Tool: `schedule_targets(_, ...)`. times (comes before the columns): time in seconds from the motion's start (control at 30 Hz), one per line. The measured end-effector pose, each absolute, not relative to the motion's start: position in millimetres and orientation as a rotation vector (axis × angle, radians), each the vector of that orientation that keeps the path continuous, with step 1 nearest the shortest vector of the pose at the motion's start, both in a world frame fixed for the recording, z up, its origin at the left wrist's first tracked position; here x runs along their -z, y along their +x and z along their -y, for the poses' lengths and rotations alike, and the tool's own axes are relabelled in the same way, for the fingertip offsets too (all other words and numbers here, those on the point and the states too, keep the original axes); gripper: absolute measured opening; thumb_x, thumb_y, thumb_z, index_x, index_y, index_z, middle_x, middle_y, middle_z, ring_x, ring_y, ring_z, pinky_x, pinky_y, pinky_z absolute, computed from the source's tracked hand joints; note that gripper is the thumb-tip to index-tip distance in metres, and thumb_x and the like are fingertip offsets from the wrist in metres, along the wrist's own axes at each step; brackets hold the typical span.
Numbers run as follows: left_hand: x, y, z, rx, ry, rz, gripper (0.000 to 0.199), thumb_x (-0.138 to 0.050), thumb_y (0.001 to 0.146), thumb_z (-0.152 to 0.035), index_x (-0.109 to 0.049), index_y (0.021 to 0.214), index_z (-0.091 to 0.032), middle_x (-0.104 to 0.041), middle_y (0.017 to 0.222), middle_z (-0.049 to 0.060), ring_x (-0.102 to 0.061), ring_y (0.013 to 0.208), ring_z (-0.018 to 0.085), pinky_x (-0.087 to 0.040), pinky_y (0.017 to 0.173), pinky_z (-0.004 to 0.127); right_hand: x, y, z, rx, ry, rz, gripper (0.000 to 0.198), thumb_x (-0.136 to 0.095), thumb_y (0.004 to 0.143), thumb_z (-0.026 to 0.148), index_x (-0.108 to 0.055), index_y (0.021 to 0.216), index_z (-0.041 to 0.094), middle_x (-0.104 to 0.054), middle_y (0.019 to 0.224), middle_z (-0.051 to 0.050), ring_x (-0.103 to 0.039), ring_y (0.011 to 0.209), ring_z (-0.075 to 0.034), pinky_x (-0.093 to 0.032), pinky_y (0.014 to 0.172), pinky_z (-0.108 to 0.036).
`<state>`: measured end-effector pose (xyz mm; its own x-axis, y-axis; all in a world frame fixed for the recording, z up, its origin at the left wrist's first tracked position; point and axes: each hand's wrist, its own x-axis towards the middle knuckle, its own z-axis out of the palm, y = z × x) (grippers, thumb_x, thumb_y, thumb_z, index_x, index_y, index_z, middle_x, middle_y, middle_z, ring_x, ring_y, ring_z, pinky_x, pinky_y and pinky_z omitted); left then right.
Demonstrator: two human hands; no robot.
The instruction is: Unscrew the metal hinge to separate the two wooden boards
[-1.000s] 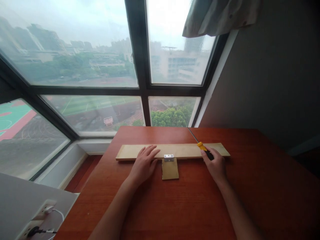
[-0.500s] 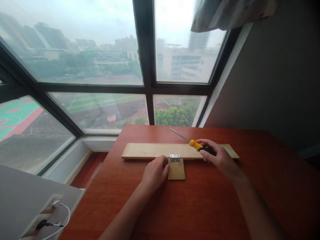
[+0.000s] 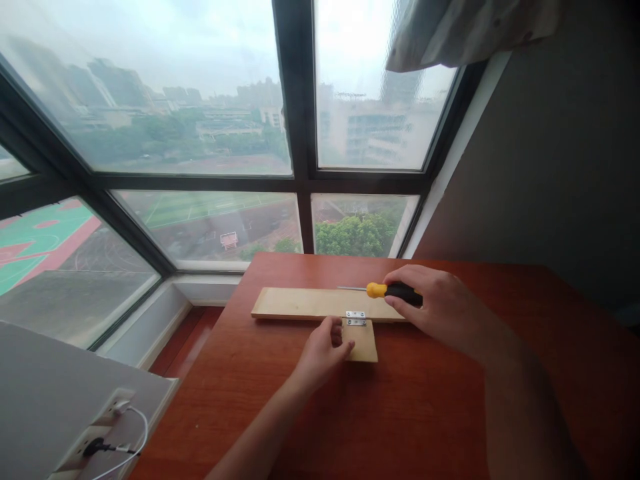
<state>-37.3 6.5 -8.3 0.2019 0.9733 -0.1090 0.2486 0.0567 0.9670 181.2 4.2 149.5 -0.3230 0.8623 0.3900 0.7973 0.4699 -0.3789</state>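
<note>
My right hand (image 3: 425, 300) is closed round the black handle of a yellow-and-black screwdriver (image 3: 395, 292), whose thin shaft points left above the long wooden board (image 3: 300, 303). That board lies crosswise on the table. A small wooden piece (image 3: 364, 343) sits at its near edge, joined by a silver hinge (image 3: 355, 319). My left hand (image 3: 327, 347) pinches the left edge of the small piece, thumb on top and fingers curled at the side. The right end of the long board is hidden behind my right hand.
The reddish-brown table (image 3: 400, 407) reaches to a window with dark frames (image 3: 303, 183). At lower left, plugs and a white cable (image 3: 145, 433) are in wall sockets. A curtain (image 3: 475, 33) hangs at upper right.
My right hand has turned the screwdriver so its shaft lies nearly level, lower over the board. My left thumb has moved onto the small wooden piece. The view has shifted slightly.
</note>
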Motion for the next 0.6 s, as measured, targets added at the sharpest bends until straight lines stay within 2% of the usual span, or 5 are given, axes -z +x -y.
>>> schedule_targets(0.13,3,-28,0,-0.946,1.072,-1.185,0.04,-0.075,0.07,-0.021,-0.056,0.104,-0.015,-0.066,0.096,0.007,-0.065,0.084,0.018,-0.054,0.074,0.029,-149,182,0,-0.166,-1.414,2.185,0.018,-0.065,0.082,0.034,-0.069,0.099,0.028,-0.074,0.099,-0.001,-0.068,0.086,-0.023,-0.048,0.072,-0.032)
schedule_targets(0.27,-9,-21,13,-1.007,0.685,-1.052,0.046,-0.074,0.073,-0.02,-0.05,0.112,-0.019,-0.066,0.103,0.008,-0.066,0.093,0.019,-0.055,0.079,0.032,-149,187,1,-0.213,-1.445,2.198,0.017,-0.067,0.08,0.037,-0.07,0.095,0.029,-0.075,0.093,-0.001,-0.068,0.08,-0.023,-0.047,0.066,-0.032)
schedule_targets(0.5,-19,-16,20,-0.965,0.472,-0.921,0.037,-0.069,0.072,-0.01,-0.062,0.108,-0.016,-0.067,0.114,0.013,-0.066,0.1,0.018,-0.053,0.085,0.028,-153,189,2,-0.165,-1.574,2.108,0.023,-0.075,0.07,0.048,-0.07,0.083,0.03,-0.071,0.073,0.001,-0.065,0.062,-0.021,-0.039,0.051,-0.029)
schedule_targets(0.6,-20,-16,20,-0.949,0.474,-0.935,0.041,-0.068,0.072,-0.008,-0.063,0.112,-0.017,-0.068,0.115,0.011,-0.065,0.099,0.017,-0.052,0.079,0.024,-161,184,4,-0.215,-1.595,2.133,0.02,-0.073,0.075,0.046,-0.069,0.082,0.028,-0.072,0.076,0.001,-0.066,0.067,-0.02,-0.041,0.054,-0.029)
